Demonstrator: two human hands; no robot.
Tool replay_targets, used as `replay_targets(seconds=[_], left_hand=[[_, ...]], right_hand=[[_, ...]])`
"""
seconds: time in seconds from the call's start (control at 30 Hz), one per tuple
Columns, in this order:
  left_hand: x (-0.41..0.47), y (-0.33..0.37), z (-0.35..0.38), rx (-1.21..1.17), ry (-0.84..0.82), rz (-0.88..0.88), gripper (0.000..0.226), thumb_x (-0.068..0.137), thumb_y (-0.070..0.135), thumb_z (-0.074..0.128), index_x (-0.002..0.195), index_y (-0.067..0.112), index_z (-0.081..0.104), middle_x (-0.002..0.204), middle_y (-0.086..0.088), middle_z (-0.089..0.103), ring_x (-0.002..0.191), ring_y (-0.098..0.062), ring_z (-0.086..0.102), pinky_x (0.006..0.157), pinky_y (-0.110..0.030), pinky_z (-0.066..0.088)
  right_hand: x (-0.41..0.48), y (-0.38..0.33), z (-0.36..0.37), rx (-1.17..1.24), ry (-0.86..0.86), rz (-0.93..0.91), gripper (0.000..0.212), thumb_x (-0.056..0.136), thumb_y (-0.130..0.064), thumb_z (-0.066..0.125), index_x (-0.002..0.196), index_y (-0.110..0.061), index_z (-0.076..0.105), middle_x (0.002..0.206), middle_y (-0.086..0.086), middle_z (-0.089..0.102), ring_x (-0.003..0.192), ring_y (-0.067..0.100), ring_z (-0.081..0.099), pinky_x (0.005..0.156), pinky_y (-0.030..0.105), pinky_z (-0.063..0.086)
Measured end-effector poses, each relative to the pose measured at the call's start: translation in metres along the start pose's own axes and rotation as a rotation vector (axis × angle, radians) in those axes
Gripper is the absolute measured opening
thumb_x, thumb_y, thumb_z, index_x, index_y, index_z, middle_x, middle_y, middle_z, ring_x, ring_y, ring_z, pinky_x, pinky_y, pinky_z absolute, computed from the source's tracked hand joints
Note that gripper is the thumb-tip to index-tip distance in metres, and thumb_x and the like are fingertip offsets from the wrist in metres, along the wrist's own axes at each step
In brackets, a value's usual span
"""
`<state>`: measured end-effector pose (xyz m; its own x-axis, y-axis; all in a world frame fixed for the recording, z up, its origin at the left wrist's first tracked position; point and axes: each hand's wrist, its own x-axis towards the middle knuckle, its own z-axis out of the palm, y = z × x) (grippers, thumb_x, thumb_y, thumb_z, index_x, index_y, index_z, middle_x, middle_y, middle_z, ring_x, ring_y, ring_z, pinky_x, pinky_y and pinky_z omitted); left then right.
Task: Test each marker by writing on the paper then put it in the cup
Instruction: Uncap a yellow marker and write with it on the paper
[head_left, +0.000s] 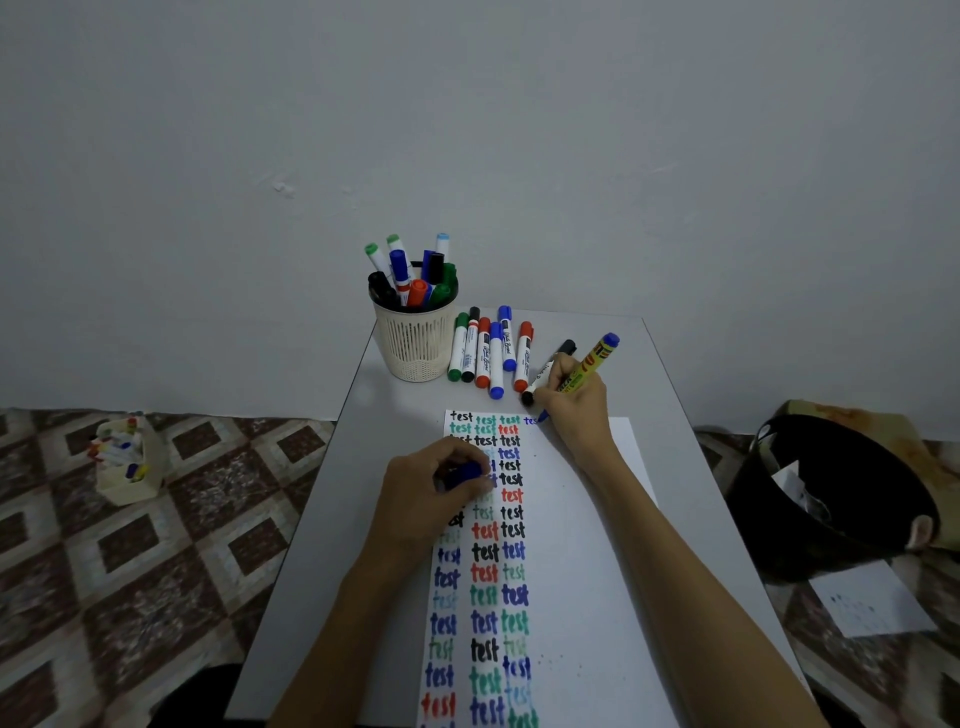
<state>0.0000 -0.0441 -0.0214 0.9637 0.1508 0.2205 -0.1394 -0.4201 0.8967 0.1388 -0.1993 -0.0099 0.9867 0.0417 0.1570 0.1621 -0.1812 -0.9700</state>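
Complete the word with light, even pressure, right hand (574, 402) clamped round the yellow marker (589, 364), nib touching the paper (587, 571) at the top of the fourth column. Pin the sheet with the left hand (426, 488), curled round the blue cap (464, 474). Recap firmly before dropping into the mesh cup (415, 343) beyond the paper. Marker appearance: yellow printed barrel, blue end plug, blue ink.

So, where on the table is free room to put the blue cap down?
Bare table lies left of the paper, in front of the cup, and right of the paper. Crowded: the loose markers between cup and right hand.
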Motion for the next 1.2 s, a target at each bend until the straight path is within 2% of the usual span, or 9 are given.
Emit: replay_targets(seconds=[0.23,0.47,0.67,0.77,0.87,0.93,1.0,1.07,1.2], left_hand=[[0.000,-0.001,0.000,-0.006,-0.005,-0.001,0.017,0.073,0.017,0.077,0.084,0.026,0.068,0.090,0.015,0.067,0.080,-0.001,0.064,0.069,-0.030,0.057],[-0.001,-0.002,0.000,-0.042,-0.008,-0.002,0.018,0.073,0.013,0.077,0.084,0.024,0.069,0.090,0.013,0.068,0.080,-0.004,0.065,0.070,-0.029,0.057],[0.000,-0.001,0.000,-0.110,0.040,0.030,0.025,0.075,0.013,0.075,0.092,0.030,0.070,0.094,0.012,0.069,0.084,-0.004,0.065,0.075,-0.026,0.056],[-0.001,0.003,-0.002,-0.154,0.066,0.048,0.025,0.077,0.016,0.073,0.098,0.029,0.070,0.095,0.010,0.068,0.084,-0.007,0.066,0.073,-0.025,0.056],[-0.001,0.005,-0.003,-0.206,0.098,0.018,0.031,0.074,0.013,0.075,0.101,0.028,0.069,0.094,0.010,0.068,0.084,-0.004,0.065,0.070,-0.019,0.055],[-0.001,0.006,-0.004,-0.242,0.115,-0.025,0.035,0.071,0.010,0.077,0.099,0.028,0.068,0.092,0.009,0.069,0.084,-0.003,0.065,0.071,-0.016,0.053],[-0.001,0.005,-0.004,-0.250,0.117,-0.029,0.033,0.070,0.007,0.078,0.094,0.027,0.067,0.091,0.009,0.070,0.085,-0.004,0.066,0.071,-0.017,0.053],[-0.002,0.006,-0.004,-0.257,0.103,-0.016,0.030,0.070,0.005,0.077,0.089,0.027,0.067,0.090,0.010,0.070,0.086,-0.005,0.067,0.071,-0.017,0.053],[-0.004,0.004,-0.004,-0.285,0.094,0.004,0.031,0.070,0.002,0.076,0.089,0.026,0.070,0.090,0.010,0.071,0.087,-0.008,0.068,0.072,-0.020,0.055]], right_hand=[[-0.003,-0.002,-0.001,-0.016,-0.010,-0.034,0.026,0.075,0.017,0.058,0.069,-0.005,0.044,0.063,0.009,0.043,0.055,0.012,0.042,0.051,0.014,0.040],[-0.002,-0.003,-0.002,0.009,-0.060,-0.011,0.028,0.074,0.017,0.058,0.068,-0.006,0.043,0.063,0.009,0.041,0.057,0.013,0.043,0.052,0.018,0.041],[-0.005,-0.010,-0.011,0.425,0.174,-0.012,0.035,0.080,0.003,0.071,0.067,-0.013,0.043,0.062,0.005,0.046,0.047,0.004,0.048,0.048,0.016,0.043],[-0.010,-0.015,-0.012,0.566,0.108,0.029,0.027,0.080,-0.001,0.072,0.071,-0.010,0.048,0.058,0.006,0.053,0.046,0.009,0.049,0.045,0.018,0.044],[-0.018,-0.020,-0.013,0.768,0.007,0.107,0.012,0.088,-0.012,0.065,0.079,-0.007,0.060,0.069,0.011,0.061,0.059,0.021,0.061,0.056,0.030,0.055],[-0.027,-0.025,-0.014,0.751,-0.022,0.106,0.021,0.093,-0.018,0.058,0.075,-0.007,0.059,0.064,0.010,0.060,0.052,0.020,0.059,0.051,0.026,0.051],[-0.037,-0.032,-0.013,0.661,-0.033,0.064,0.028,0.094,-0.014,0.057,0.067,-0.009,0.051,0.050,0.006,0.054,0.038,0.016,0.047,0.037,0.020,0.037],[-0.047,-0.034,-0.011,0.636,-0.060,0.049,0.034,0.092,-0.008,0.058,0.061,-0.011,0.044,0.045,0.004,0.047,0.032,0.015,0.038,0.034,0.018,0.028],[-0.059,-0.036,-0.005,0.582,-0.106,0.046,0.032,0.090,-0.001,0.058,0.063,-0.007,0.041,0.045,0.006,0.045,0.032,0.015,0.036,0.036,0.018,0.030]])
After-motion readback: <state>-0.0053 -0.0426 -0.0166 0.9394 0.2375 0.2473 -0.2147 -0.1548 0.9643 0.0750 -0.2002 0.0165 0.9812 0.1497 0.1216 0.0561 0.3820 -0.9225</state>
